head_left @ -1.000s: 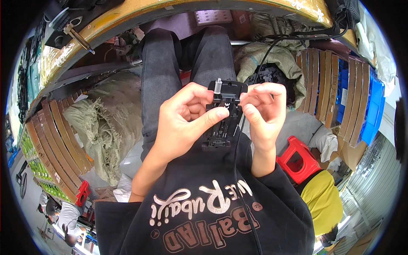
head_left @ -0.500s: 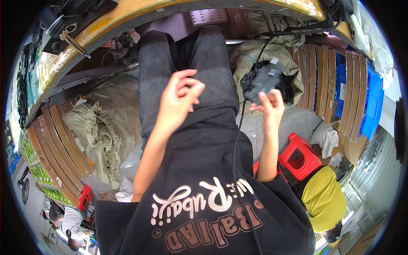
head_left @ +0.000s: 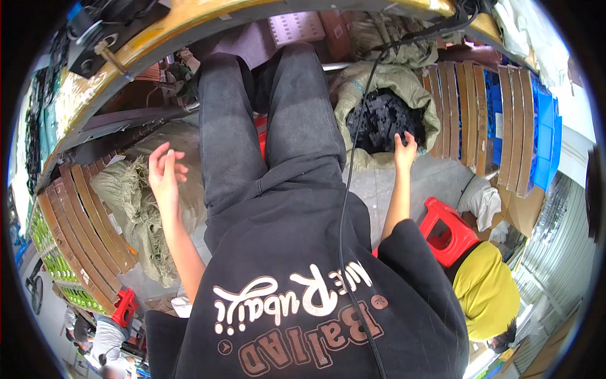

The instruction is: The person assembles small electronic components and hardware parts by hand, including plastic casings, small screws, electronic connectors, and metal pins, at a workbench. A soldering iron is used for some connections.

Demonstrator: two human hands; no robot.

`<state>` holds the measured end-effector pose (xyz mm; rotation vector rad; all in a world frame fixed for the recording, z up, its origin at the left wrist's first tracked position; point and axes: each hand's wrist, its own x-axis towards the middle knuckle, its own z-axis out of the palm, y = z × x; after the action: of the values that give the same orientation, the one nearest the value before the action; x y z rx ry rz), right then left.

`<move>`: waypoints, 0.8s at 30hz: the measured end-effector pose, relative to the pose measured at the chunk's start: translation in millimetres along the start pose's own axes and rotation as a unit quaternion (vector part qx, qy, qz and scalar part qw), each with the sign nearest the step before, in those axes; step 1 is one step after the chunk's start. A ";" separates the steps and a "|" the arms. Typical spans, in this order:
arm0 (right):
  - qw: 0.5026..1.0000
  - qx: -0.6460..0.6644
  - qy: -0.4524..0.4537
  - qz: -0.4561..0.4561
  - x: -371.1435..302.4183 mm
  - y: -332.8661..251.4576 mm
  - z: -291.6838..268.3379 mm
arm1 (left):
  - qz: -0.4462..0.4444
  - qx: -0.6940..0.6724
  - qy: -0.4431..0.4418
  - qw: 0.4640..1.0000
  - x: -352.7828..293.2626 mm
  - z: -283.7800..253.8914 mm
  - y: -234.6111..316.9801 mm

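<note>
My left hand [head_left: 166,175] is held out to the left of my thigh, above a frayed woven sack [head_left: 148,205]. Its fingers are loosely bent and apart, with nothing in them. On the other side, my right hand [head_left: 404,151] hovers at the near rim of an open woven sack [head_left: 430,121]. Its fingers point toward the sack and stand a little apart; no item shows in them. Many small black plastic parts [head_left: 382,120] lie heaped inside that open sack. A black cable [head_left: 349,189] hangs down across my shirt and passes in front of the sack.
Ahead curves a wooden workbench edge [head_left: 208,16] with a metal-tipped tool [head_left: 112,60] at its left. Flattened cartons [head_left: 470,117] and blue crates [head_left: 548,136] stand at right, more cartons [head_left: 82,227] at left. A red stool [head_left: 445,234] and a person in yellow [head_left: 486,284] are behind right.
The dark plastic part in my right hand has been let go, and that hand now shows empty by the sack. My left hand has swung left, away from my lap.
</note>
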<state>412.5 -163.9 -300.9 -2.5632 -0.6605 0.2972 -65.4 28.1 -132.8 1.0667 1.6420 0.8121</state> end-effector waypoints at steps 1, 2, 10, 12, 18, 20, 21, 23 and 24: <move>0.998 0.053 0.002 -0.023 0.5 1.3 -0.6 | -0.005 0.006 0.019 1.000 -1.4 -7.7 -6.3; 0.992 0.124 -0.006 0.008 -0.3 1.5 -1.8 | 0.003 0.000 0.027 1.000 -1.3 -18.5 -16.5; 0.958 0.282 -0.009 -0.053 -12.1 -102.3 -56.6 | 0.050 0.240 0.308 0.919 -33.6 -165.0 -120.9; 0.943 0.321 -0.007 -0.092 -9.7 -130.9 -69.4 | 0.015 0.290 0.321 0.902 -41.1 -188.9 -140.3; 0.896 0.372 -0.008 -0.243 -9.6 -238.0 -116.5 | -0.144 0.369 0.229 0.889 -34.7 -223.1 -213.8; 0.879 0.379 -0.016 -0.289 -8.5 -276.3 -126.6 | -0.149 0.318 0.232 0.907 -24.3 -241.2 -264.2; 0.877 0.357 -0.009 -0.322 -9.6 -293.8 -132.4 | -0.126 0.327 0.244 0.904 -17.1 -237.0 -261.6; 0.873 0.330 -0.007 -0.358 -10.8 -323.8 -143.1 | -0.116 0.349 0.279 0.887 -1.8 -211.5 -224.5; 0.871 0.316 -0.010 -0.377 -8.2 -336.1 -147.4 | -0.108 0.377 0.317 0.863 -0.1 -201.2 -193.6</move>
<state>317.9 33.8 -6.4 -1.5391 -1.2613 0.2152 -308.9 -52.2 -243.3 1.1508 2.7300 0.3583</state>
